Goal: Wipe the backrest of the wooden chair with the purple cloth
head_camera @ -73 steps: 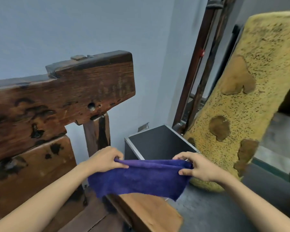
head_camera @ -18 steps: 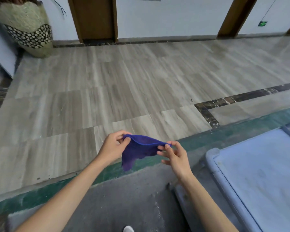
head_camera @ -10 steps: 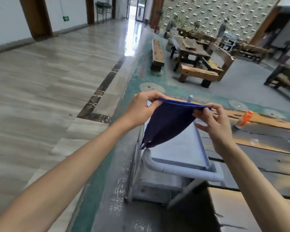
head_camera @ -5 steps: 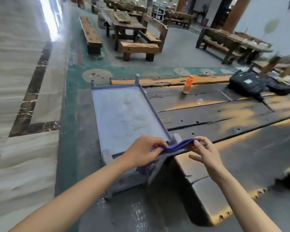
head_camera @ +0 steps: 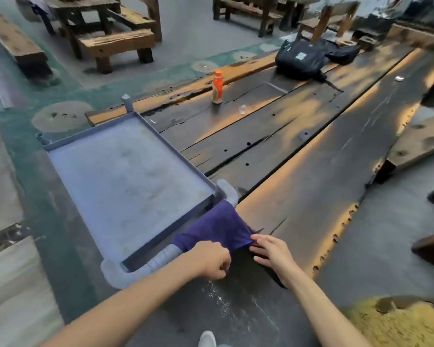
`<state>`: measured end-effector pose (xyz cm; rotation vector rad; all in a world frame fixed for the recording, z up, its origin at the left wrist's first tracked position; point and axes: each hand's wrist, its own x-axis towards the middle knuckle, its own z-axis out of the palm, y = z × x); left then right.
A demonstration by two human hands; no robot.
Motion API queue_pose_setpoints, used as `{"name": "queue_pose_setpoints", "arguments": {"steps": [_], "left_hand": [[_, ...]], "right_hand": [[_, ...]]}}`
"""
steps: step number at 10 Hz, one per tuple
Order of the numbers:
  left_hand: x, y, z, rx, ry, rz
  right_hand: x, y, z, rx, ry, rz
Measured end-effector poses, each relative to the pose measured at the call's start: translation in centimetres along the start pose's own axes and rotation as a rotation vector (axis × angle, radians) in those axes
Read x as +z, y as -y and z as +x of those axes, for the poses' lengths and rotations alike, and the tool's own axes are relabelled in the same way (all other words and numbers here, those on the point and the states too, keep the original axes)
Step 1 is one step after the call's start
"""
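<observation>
Draping now over grey cart's padded handle bar: small purple microfibre cloth, held up in air 0.5 s ago. Left hand curled, pinching cloth's near edge; right hand pinches its corner w/ fingertips. Wiping looks done, cloth being parked. Wooden chair not in view. Nearby: long dark plank table, orange bottle, black bag. Nothing blocking.

Our forearms are bare, no sleeves showing; a white shoe tip shows at the near edge.
</observation>
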<state>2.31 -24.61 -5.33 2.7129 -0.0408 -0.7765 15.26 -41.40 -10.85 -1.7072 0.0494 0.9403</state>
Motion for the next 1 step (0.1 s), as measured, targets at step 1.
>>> {"name": "queue_pose_setpoints", "arguments": {"steps": [1], "left_hand": [[-2.67,0.26,1.60,0.128,0.175,-0.187]], "right_hand": [[-0.03,0.38,0.24,0.010,-0.081,-0.035]]}}
